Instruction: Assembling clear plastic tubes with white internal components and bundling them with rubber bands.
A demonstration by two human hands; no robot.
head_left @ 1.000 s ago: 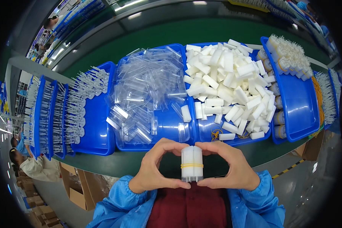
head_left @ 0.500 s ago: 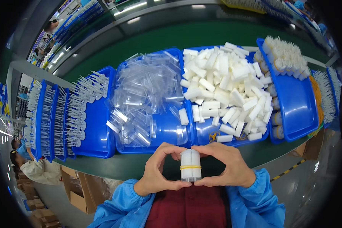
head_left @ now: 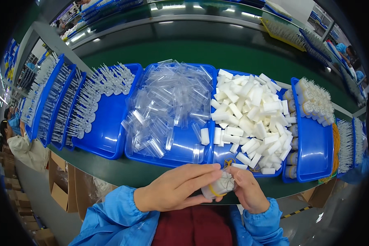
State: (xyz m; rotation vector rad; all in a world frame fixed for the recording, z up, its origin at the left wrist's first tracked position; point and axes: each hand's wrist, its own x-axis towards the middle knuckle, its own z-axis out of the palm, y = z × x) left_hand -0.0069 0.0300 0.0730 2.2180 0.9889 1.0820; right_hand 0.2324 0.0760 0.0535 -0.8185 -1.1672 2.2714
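Observation:
Both hands are closed around a short white cylindrical bundle [head_left: 222, 185], tilted so that its end face of several segments shows. A yellow rubber band [head_left: 211, 190] circles it, and a clear rim shows at its lower left. My left hand [head_left: 178, 186] lies along its left side, fingers reaching over the top. With its fingertips at the upper right edge, my right hand [head_left: 250, 189] grips the other side. Just beyond them are white foam-like blocks [head_left: 256, 110] piled in a blue tray, beside a heap of clear plastic sleeves [head_left: 168, 94].
Blue trays [head_left: 106, 135] at left carry rows of thin white stemmed parts [head_left: 84, 117]. At right, a tilted blue tray [head_left: 315, 160] holds banded white bundles [head_left: 313, 100] above more bundles. Loose orange rubber bands [head_left: 228, 162] lie near my hands. Cardboard boxes [head_left: 61, 188] stand below left.
The bundle has tipped from upright and shifted right, showing its end face. My left hand has moved from a side pinch to lying over it. The view has turned.

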